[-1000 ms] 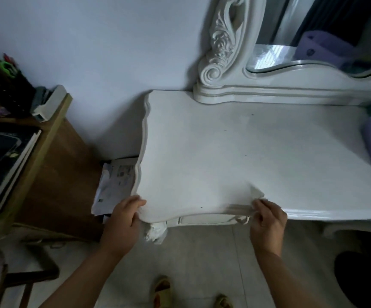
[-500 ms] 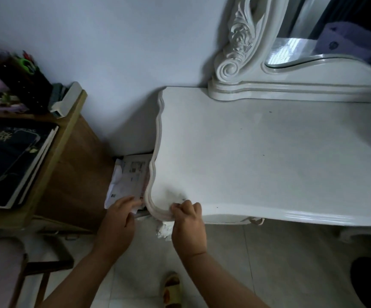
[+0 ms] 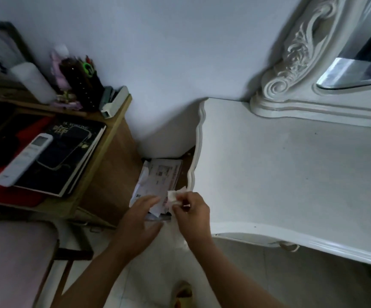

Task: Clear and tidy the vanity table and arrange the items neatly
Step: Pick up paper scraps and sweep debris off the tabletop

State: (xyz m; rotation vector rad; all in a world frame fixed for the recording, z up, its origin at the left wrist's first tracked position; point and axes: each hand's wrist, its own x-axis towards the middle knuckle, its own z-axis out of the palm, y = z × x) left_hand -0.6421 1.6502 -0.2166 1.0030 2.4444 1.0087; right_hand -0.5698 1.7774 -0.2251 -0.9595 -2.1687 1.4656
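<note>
My right hand pinches a small crumpled white tissue between thumb and fingertips, just off the front left corner of the glossy white vanity table. My left hand hovers beside it with fingers straight and relaxed, holding nothing, above a bundle of printed white papers wedged in the gap between the vanity's left edge and a brown wooden side desk. On that desk lie a dark book and a white remote control. A carved white mirror frame stands along the vanity's back edge.
</note>
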